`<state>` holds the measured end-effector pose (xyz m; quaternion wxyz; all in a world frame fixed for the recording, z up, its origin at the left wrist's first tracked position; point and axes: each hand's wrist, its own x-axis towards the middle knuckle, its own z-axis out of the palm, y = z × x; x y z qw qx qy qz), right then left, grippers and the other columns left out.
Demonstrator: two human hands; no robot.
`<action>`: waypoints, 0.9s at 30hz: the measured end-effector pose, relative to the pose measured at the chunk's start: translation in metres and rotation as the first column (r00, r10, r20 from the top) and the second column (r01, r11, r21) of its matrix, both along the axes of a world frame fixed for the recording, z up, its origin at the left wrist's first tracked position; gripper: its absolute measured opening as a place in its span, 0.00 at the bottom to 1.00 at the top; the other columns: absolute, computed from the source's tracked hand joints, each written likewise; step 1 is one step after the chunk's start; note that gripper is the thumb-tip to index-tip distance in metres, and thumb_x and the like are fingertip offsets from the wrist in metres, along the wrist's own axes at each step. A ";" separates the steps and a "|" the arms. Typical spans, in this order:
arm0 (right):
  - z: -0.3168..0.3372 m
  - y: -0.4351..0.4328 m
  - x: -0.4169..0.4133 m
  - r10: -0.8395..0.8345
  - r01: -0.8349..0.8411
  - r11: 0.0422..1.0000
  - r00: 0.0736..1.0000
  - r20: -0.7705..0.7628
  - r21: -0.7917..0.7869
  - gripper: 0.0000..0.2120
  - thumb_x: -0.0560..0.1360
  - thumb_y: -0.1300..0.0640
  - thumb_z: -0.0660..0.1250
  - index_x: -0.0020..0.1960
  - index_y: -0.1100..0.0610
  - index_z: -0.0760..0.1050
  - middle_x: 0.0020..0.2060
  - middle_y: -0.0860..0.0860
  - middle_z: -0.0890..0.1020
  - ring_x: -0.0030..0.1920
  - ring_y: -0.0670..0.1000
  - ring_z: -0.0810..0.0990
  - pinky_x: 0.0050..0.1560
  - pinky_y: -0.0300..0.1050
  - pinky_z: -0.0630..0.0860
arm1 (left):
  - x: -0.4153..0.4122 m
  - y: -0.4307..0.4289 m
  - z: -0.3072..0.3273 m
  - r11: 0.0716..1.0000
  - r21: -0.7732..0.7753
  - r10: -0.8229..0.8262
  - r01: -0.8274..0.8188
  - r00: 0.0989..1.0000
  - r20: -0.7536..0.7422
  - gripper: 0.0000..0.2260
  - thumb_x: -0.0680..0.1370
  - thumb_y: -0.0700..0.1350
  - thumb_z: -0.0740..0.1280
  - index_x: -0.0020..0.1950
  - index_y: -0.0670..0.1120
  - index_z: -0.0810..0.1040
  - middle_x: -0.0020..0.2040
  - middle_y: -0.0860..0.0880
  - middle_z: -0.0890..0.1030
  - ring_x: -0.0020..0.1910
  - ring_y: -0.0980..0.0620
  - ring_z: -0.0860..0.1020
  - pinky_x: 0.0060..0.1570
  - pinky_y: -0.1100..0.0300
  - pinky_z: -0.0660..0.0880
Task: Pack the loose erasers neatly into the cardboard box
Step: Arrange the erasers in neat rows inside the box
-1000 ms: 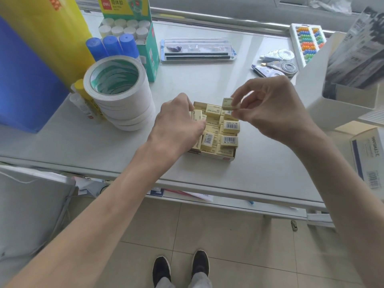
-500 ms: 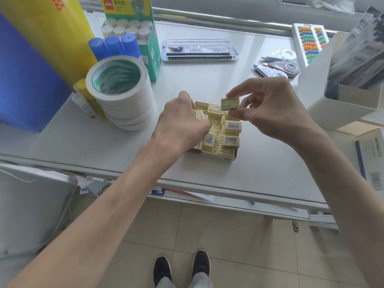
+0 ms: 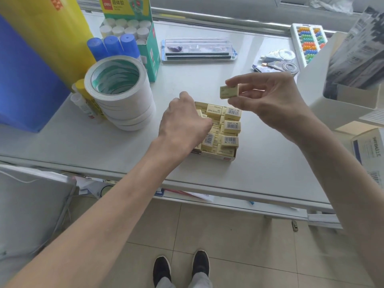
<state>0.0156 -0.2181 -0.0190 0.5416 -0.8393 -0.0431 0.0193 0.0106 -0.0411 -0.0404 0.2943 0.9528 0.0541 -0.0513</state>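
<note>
Right hand (image 3: pixel 270 100) pinches an eraser (image 3: pixel 229 91) above the cardboard box (image 3: pixel 225 157); left hand (image 3: pixel 182 123) covers its left edge, grip hidden.

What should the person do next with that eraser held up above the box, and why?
Probably lower the eraser pinched in the right hand down among the packed erasers in the cardboard box. It hangs above the box, clear of the rest, while the left hand covers the box's left side, its fingertips hidden.
</note>
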 end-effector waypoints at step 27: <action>0.008 0.020 0.025 0.206 -0.204 0.899 0.978 -0.039 -0.388 0.11 0.68 0.61 0.79 0.49 0.56 0.84 0.41 0.49 0.85 0.42 0.46 0.85 0.47 0.43 0.83 | -0.001 0.004 -0.005 0.998 0.032 -0.058 0.056 0.995 0.076 0.13 0.71 0.47 0.69 0.53 0.43 0.79 0.51 0.46 0.76 0.49 0.48 0.74 0.43 0.60 0.68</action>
